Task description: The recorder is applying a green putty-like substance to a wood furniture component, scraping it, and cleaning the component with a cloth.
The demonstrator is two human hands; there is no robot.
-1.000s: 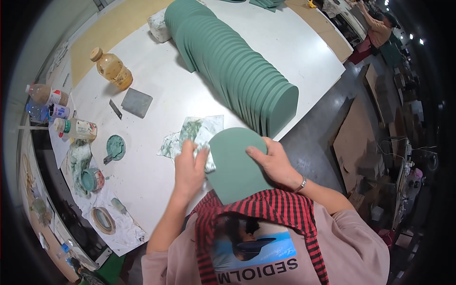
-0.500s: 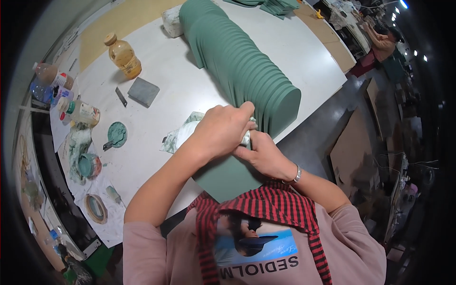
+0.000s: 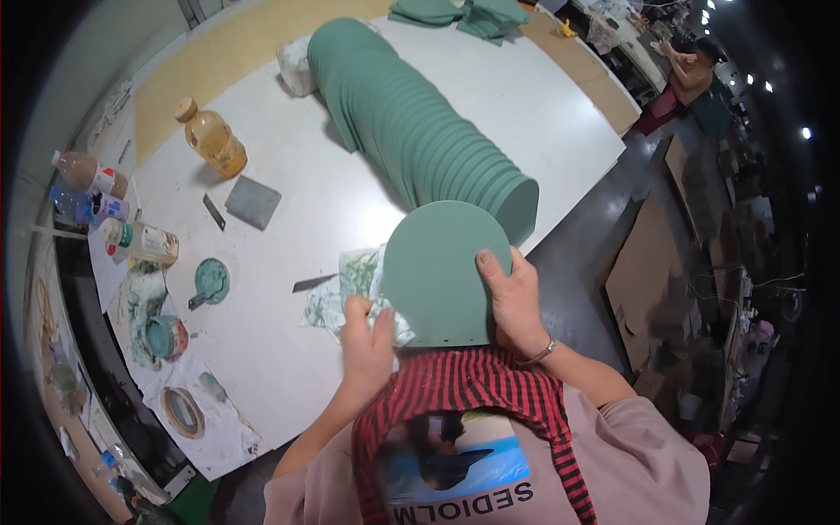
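Big white worktable fills most of the view, tan board strip along its far edge. Long leaning row of green round-topped flat panels runs from far centre toward the near right edge of the table, overlapped like fallen dominoes. More folded green pieces at the far edge.

Single green round-topped flat panel is held up over the near table edge, just in front of the person's chest, close to the near end of the row but apart from it. Right hand grips its right edge, thumb on the face, fingers curled behind. Left hand is closed around a crumpled white rag stained green, bunched in the fist and pressed to the panel's lower left face.

Left side of the table: plastic bottle of amber liquid standing far left, grey square block just near of it, small dark blade beside the block. Round green-smeared lid nearer, a second knife touching the rag's left edge. Row of labelled plastic bottles on the far-left shelf edge, a paint-smeared cup near them.
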